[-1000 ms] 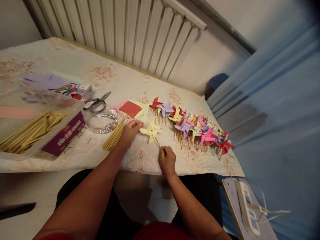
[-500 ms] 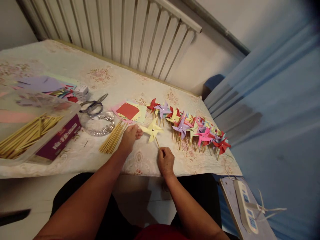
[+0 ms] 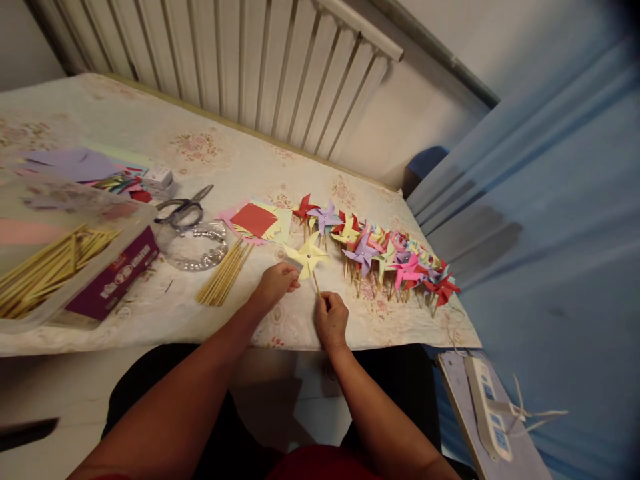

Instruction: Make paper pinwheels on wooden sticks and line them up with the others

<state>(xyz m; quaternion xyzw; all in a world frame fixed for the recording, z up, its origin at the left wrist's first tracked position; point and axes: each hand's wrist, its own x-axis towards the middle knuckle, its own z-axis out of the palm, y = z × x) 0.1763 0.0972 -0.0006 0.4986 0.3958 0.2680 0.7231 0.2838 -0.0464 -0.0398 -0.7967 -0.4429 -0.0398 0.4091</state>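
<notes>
Since the earlier frame, the left hand [image 3: 279,283] has been shifting toward the person, moving from beside the tip of the yellow pinwheel's [image 3: 300,255] left blade to just below that blade, while the right hand is keeping its grip on the stick [image 3: 316,283]. The right hand [image 3: 333,320] is pinching the stick between thumb and fingers; the left is curling its fingers loosely near the lower-left blade, and I cannot tell whether it is touching the paper. The pinwheel is sitting just beyond the right hand, over the tabletop [image 3: 250,327]. Handling this well probably means holding the stick firmly but keeping the left fingers light, so the paper is not creasing. The head is facing up toward the person; the long axis is following the stick, running away from the right hand and leaning slightly left, its lower end hiding inside the grip.
</notes>
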